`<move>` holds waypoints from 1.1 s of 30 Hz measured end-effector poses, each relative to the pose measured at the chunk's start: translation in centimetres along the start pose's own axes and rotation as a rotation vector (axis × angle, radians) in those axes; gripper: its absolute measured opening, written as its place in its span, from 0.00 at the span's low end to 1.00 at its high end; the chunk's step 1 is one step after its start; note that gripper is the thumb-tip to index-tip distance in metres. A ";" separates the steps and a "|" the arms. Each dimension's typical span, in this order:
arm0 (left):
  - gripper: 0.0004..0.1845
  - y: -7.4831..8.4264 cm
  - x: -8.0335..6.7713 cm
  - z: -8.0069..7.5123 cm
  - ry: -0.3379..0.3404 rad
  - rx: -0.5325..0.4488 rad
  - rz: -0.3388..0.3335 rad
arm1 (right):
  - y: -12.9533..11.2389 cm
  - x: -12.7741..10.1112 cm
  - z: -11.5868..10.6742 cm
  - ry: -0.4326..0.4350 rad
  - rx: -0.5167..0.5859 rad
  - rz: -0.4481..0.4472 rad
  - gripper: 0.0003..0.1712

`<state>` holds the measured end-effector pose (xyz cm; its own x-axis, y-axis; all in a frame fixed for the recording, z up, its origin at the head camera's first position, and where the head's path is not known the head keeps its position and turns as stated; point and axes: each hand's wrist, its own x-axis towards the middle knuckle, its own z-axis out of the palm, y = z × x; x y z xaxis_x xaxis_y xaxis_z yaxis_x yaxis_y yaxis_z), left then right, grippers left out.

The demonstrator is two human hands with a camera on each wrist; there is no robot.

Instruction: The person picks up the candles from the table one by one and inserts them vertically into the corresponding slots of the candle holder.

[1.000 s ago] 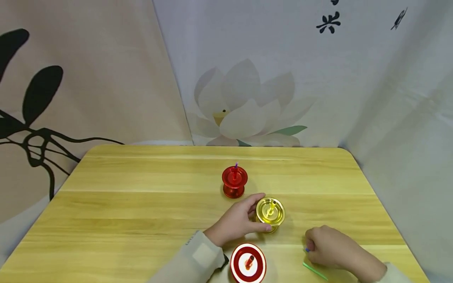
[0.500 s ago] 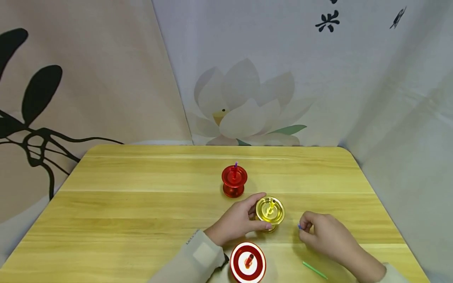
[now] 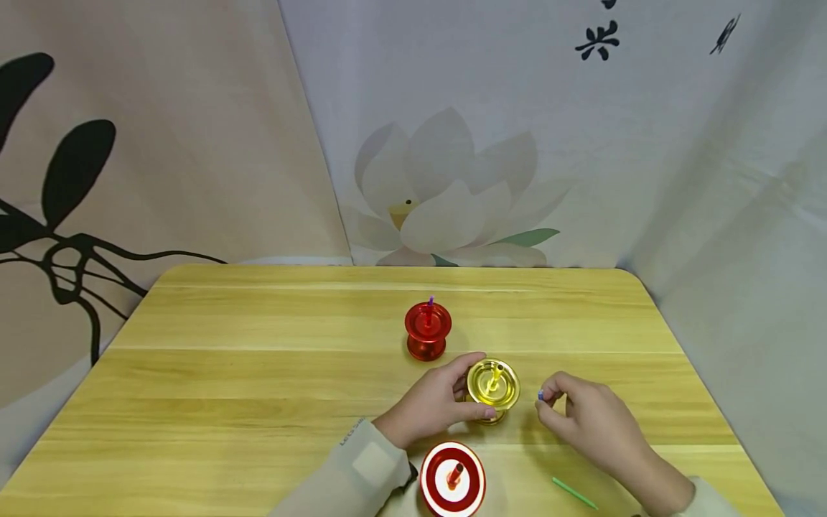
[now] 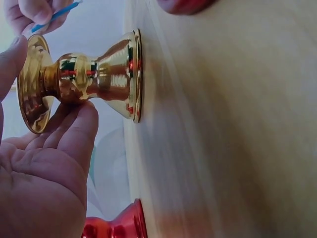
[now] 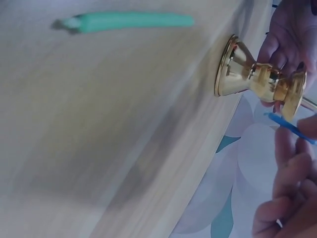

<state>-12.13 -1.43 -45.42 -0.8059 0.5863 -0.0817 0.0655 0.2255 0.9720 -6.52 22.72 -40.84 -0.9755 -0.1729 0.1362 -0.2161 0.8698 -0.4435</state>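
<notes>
From where I stand, the person's left hand is clamped on a shiny gold candle holder, thumb at the near side of its dish and fingers on the far side. The holder stands upright on the wooden worktop, somewhat closer to the right edge than to the left, and a short slim peg rises from the middle of its dish.

Just to the right, the person's right hand is raised above the wood, thumb and fingertips together on a thin blue stick. The stick's end is near the dish; the right wrist view has the two close, but I can't tell whether they touch.

A green stick lies by itself on the wood below the right hand, toward the near right corner. Between the gold holder and the far edge stands a red holder with a purple stick poking up from it. Toward the near edge, beside the left sleeve, is a red-and-white holder with a reddish peg. Behind the far edge hangs pale cloth printed with a big white flower.
</notes>
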 end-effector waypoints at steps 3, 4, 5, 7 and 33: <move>0.46 0.0 0.0 0.0 -0.001 -0.007 0.001 | -0.3 0.2 0.1 0.051 0.015 -0.038 0.11; 0.46 0.0 0.1 0.0 -0.002 -0.011 0.003 | -0.4 0.2 0.1 0.070 0.021 -0.055 0.11; 0.46 0.0 0.1 0.0 -0.003 -0.015 0.003 | -0.5 0.3 0.2 0.088 0.025 -0.068 0.12; 0.45 -0.1 0.1 0.0 -0.006 -0.021 0.005 | -0.7 0.5 0.3 0.117 0.035 -0.091 0.12; 0.43 -0.3 0.1 0.0 -0.012 -0.043 0.046 | -2.7 2.3 0.4 0.193 0.102 -0.194 0.13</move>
<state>-12.25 -1.42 -45.69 -0.7955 0.6047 -0.0393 0.0764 0.1645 0.9834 -8.24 19.80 -39.64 -0.8915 -0.2320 0.3891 -0.4107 0.7764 -0.4780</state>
